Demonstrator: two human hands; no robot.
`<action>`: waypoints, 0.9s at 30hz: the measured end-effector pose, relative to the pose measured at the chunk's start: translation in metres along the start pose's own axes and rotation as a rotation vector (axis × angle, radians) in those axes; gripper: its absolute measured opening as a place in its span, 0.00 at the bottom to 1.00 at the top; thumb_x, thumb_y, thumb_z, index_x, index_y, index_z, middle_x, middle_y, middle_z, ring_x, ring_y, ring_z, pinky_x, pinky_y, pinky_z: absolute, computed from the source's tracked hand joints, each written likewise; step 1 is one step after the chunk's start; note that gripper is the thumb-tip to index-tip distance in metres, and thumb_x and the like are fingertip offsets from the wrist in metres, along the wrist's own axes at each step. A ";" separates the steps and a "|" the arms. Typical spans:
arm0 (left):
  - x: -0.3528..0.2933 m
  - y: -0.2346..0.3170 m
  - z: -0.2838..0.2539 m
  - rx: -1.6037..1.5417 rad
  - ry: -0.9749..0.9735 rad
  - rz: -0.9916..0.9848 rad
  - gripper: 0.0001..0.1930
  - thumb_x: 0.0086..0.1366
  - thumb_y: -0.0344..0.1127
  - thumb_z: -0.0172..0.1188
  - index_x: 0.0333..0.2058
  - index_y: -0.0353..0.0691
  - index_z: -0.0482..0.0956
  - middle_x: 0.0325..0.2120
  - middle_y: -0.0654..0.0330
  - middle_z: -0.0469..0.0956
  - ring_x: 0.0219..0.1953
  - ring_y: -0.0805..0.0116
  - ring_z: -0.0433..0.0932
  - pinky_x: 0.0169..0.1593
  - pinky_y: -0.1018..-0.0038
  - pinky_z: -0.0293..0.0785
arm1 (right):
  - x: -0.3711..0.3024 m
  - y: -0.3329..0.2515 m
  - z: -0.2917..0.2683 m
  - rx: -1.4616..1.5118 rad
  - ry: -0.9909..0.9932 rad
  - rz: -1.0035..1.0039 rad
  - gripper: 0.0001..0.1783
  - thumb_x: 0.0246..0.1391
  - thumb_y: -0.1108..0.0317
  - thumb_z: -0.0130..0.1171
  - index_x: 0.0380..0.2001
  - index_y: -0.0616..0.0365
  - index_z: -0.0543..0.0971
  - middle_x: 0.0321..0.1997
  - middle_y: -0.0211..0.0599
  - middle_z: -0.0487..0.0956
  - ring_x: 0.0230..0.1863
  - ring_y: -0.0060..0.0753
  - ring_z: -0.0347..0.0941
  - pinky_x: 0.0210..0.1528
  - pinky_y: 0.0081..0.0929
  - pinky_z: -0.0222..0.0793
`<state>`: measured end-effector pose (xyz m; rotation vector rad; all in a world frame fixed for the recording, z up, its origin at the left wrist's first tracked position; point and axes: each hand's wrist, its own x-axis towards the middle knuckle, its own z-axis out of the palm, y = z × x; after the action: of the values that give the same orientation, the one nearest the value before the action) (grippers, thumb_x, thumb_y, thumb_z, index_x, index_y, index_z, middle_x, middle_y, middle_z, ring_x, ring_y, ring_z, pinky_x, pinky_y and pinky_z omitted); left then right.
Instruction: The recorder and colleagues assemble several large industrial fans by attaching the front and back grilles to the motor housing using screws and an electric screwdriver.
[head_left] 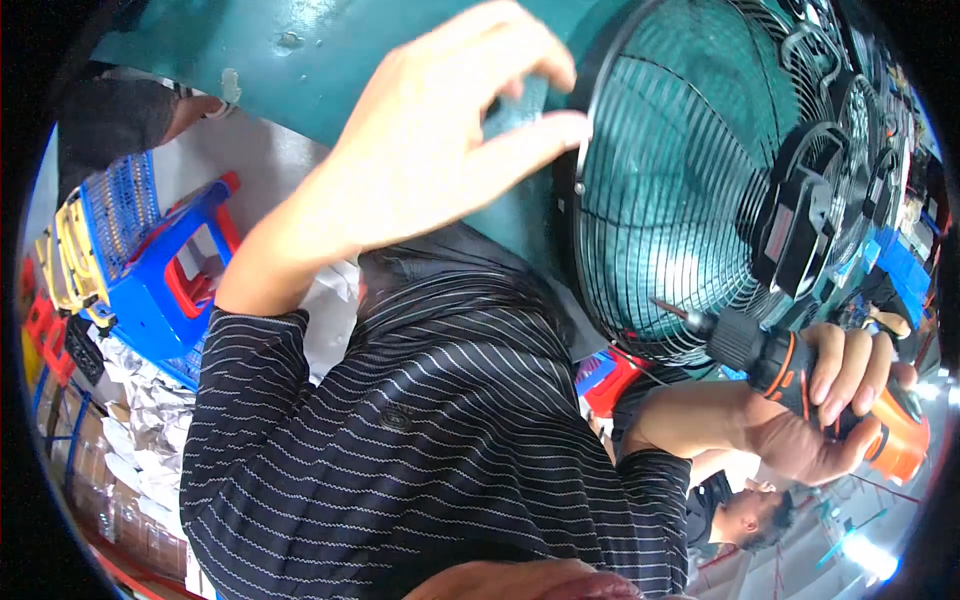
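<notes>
A large black wire fan cage (578,190) stands tilted on a green work surface (300,60), its dark rim facing my left hand. My left hand (450,130) is raised beside this rim, thumb and fingers apart, the thumb tip at or very near the rim. It seems to hold nothing. In my right hand (840,390) is an orange and black cordless drill (780,362), its bit pointing toward the lower part of the cage. A black motor housing with a bracket (798,225) sits at the back of the cage.
More fan cages (862,130) line up behind the first. At the left are a blue and red plastic stool (180,290), a blue basket (120,210) and crumpled white wrapping (150,400). Another person (735,515) is at the lower right; someone's leg (130,120) shows far left.
</notes>
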<state>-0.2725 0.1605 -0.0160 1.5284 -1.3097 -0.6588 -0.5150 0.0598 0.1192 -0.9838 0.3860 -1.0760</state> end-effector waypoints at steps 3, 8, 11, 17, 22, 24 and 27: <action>0.031 0.000 -0.001 0.013 -0.076 0.075 0.24 0.61 0.38 0.65 0.52 0.33 0.71 0.47 0.54 0.73 0.46 0.65 0.73 0.48 0.71 0.71 | -0.032 -0.035 -0.044 -0.097 0.148 -0.097 0.17 0.56 0.70 0.58 0.45 0.67 0.67 0.33 0.37 0.66 0.25 0.23 0.63 0.30 0.21 0.62; 0.084 0.002 0.028 -0.138 -0.203 -0.141 0.36 0.63 0.43 0.65 0.63 0.30 0.59 0.59 0.46 0.66 0.63 0.59 0.64 0.66 0.66 0.58 | -0.106 -0.059 -0.116 -0.386 0.300 -0.053 0.23 0.61 0.70 0.53 0.56 0.64 0.63 0.57 0.55 0.70 0.31 0.21 0.64 0.34 0.22 0.63; 0.111 0.003 0.052 -0.298 -0.163 -0.088 0.37 0.63 0.40 0.65 0.63 0.29 0.58 0.61 0.49 0.64 0.64 0.62 0.62 0.67 0.69 0.56 | -0.152 -0.046 -0.143 -0.607 0.750 -0.007 0.23 0.53 0.72 0.61 0.51 0.65 0.68 0.44 0.55 0.79 0.23 0.22 0.70 0.25 0.20 0.67; 0.119 -0.008 0.056 -0.158 -0.115 -0.120 0.38 0.60 0.42 0.66 0.64 0.31 0.61 0.63 0.51 0.65 0.66 0.63 0.61 0.68 0.70 0.53 | -0.204 -0.019 -0.131 -0.544 0.811 0.287 0.22 0.49 0.78 0.64 0.48 0.66 0.71 0.25 0.37 0.78 0.23 0.25 0.76 0.27 0.21 0.73; 0.088 0.005 0.056 -0.149 -0.040 -0.119 0.40 0.60 0.42 0.66 0.65 0.29 0.58 0.64 0.47 0.63 0.66 0.60 0.61 0.68 0.69 0.54 | -0.196 -0.023 -0.147 -0.347 0.720 0.135 0.21 0.50 0.76 0.60 0.47 0.65 0.68 0.22 0.40 0.74 0.17 0.30 0.71 0.22 0.27 0.69; 0.049 0.022 0.069 -0.130 0.089 -0.237 0.40 0.61 0.42 0.66 0.65 0.28 0.58 0.63 0.45 0.64 0.63 0.60 0.64 0.66 0.68 0.58 | -0.178 -0.038 -0.173 -0.281 0.656 0.155 0.21 0.50 0.71 0.65 0.46 0.63 0.72 0.21 0.33 0.74 0.17 0.28 0.72 0.22 0.25 0.70; -0.027 0.045 0.095 0.008 0.225 -0.338 0.43 0.62 0.39 0.64 0.68 0.29 0.49 0.68 0.43 0.52 0.70 0.57 0.50 0.70 0.64 0.47 | -0.131 -0.056 -0.218 -0.307 0.549 0.153 0.19 0.53 0.67 0.65 0.45 0.62 0.73 0.20 0.32 0.74 0.17 0.28 0.72 0.23 0.25 0.70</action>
<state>-0.3812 0.1577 -0.0156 1.7927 -0.8954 -0.6685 -0.7576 0.0622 0.0233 -0.8956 1.0841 -1.1586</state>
